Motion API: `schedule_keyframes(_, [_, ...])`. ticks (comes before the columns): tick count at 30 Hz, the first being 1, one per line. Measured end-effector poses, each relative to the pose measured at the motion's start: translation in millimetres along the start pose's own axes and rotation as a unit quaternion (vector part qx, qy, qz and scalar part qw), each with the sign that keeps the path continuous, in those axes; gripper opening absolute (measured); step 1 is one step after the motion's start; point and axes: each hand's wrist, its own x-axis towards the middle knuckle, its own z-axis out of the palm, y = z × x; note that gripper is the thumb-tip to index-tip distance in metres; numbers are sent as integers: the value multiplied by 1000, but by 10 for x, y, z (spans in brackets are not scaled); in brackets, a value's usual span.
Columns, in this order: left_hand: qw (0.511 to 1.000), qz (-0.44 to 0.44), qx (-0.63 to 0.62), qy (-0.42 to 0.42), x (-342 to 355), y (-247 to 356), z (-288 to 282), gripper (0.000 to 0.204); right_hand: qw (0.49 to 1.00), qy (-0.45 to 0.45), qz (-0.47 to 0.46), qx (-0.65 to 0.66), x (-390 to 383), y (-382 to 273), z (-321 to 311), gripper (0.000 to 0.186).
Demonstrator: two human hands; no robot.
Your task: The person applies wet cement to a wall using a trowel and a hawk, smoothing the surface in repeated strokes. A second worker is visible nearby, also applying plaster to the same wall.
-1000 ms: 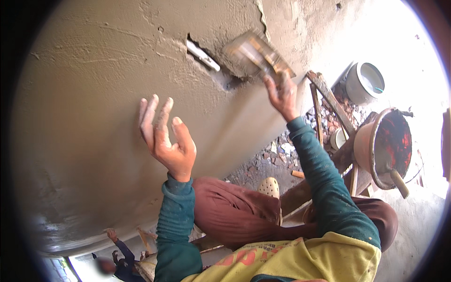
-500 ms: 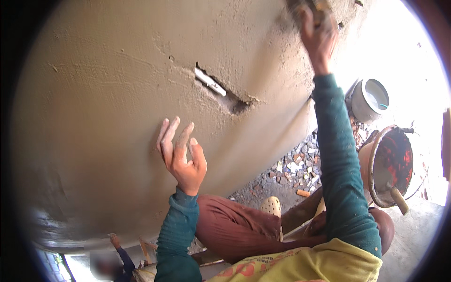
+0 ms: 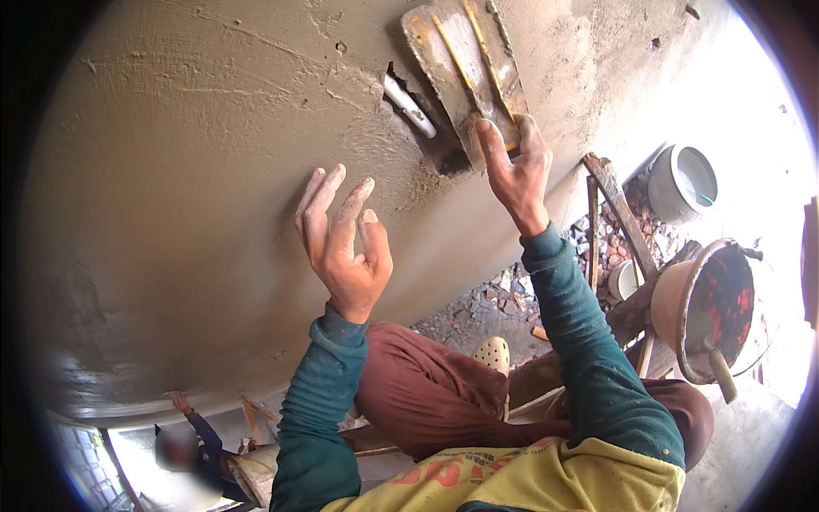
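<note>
My right hand (image 3: 518,166) grips a rectangular metal plastering trowel (image 3: 465,60) with two yellow ribs along its back, flat against the grey plastered wall (image 3: 188,188) just right of a slot-shaped hole (image 3: 439,154) with a white pipe (image 3: 409,104) in it. The wall around the slot is rough, with smoother plaster lower left. My left hand (image 3: 343,247) is raised below and left of the slot, fingers apart and slightly bent, holding nothing; whether its fingertips touch the wall I cannot tell.
At right are a tub (image 3: 682,307) with a handled tool, a metal pot (image 3: 670,192), wooden scaffold boards (image 3: 623,213) and rubble (image 3: 503,294). My bent legs (image 3: 418,384) are below. A co-worker (image 3: 205,452) reaches to the wall at lower left.
My right hand and trowel swept to the upper right half a second ago and are now back down-left beside the slot. My left hand sits higher and further right in the picture.
</note>
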Motion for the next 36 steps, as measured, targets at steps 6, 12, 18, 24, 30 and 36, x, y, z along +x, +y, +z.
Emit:
schedule_keyframes(6, [1000, -5, -2, -7, -49, -42, 14, 30, 982, 37, -175, -52, 809, 257, -113, 33])
schedule_keyframes(12, [1000, -2, -13, 19, -22, -11, -16, 34, 991, 102, 66, -49, 1117, 207, -684, 34])
schedule_keyframes(18, [1000, -5, -16, 14, 25, 32, 70, 33, 996, 45, -72, -33, 170, -191, -84, 36])
schedule_keyframes(24, [1000, 6, -20, 8, 9, 18, 92, 37, 989, 81, -91, -79, 210, -141, 104, 41])
schedule_keyframes(30, [1000, 1, -5, 15, -42, 15, -36, 36, 989, 128, 54, -46, 625, 632, -206, 53])
schedule_keyframes(36, [999, -9, -5, 32, -32, 30, -114, 34, 986, 37, 163, -27, 268, 812, -557, 44])
